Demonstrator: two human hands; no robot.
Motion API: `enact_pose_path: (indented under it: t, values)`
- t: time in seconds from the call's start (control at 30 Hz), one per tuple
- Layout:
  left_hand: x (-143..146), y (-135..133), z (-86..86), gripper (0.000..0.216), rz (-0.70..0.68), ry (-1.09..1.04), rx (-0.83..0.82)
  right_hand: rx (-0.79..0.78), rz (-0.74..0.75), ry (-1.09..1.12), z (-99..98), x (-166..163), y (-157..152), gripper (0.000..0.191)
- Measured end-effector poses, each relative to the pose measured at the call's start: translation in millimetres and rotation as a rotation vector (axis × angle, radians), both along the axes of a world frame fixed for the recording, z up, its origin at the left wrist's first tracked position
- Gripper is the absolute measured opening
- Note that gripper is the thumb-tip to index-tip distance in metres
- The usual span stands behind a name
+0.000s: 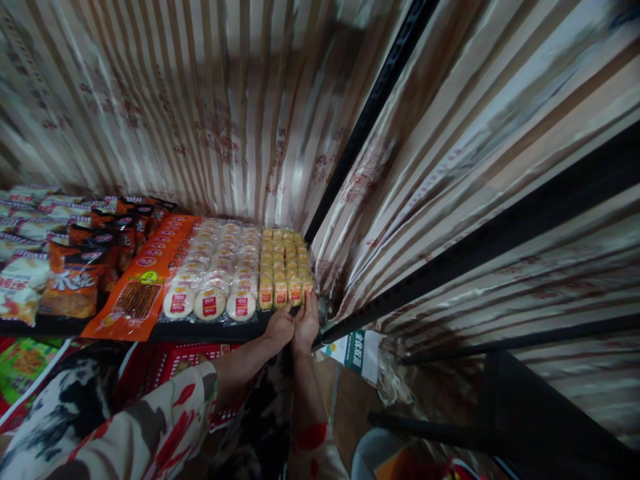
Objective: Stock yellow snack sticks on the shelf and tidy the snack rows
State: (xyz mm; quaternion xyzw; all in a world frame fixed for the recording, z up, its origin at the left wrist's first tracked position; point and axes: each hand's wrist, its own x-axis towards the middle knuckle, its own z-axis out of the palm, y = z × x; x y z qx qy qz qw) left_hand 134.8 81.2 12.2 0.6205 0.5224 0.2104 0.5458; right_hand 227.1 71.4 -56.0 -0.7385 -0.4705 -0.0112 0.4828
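Note:
On a black shelf [220,331] several rows of small yellow snack packs [283,263] lie wrapped in clear plastic, next to rows of round white cakes with red labels [217,270]. My left hand [280,327] and my right hand [306,323] press together at the front right corner of the yellow packs. The right thumb rests on the front pack; whether either hand grips the wrapping cannot be told. Both sleeves are pale with red and dark patches.
An orange snack bag [145,283] and darker orange bags [75,280] lie to the left, with pale packets [23,267] beyond. Striped foil sheeting [210,107] covers the wall behind. Black shelf rails [500,240] run on the right. A box [353,350] sits below.

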Motion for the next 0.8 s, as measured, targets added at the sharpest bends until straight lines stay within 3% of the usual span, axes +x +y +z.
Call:
enact_pose_path:
  t: [0.13,0.43,0.67,0.8]
  values:
    - [1.5,-0.2,-3.0,0.053,0.003,-0.013,0.002,-0.002,0.007,-0.024,-5.0,2.0,0.5,0.05]
    - [2.3,-2.7,-6.5,0.048,0.042,-0.008,0.066,0.159,-0.044,0.072,-12.9,4.4,4.5,0.049]
    - [0.0,-10.0,3.8,0.022,0.031,0.043,0.103,0.098,-0.051,0.039,-3.2,-1.7,-5.1,0.05]
    - [-7.7,-17.8,4.2,0.023,0.018,0.061,0.193,0.107,-0.062,0.022,4.1,-11.5,-17.5,0.046]
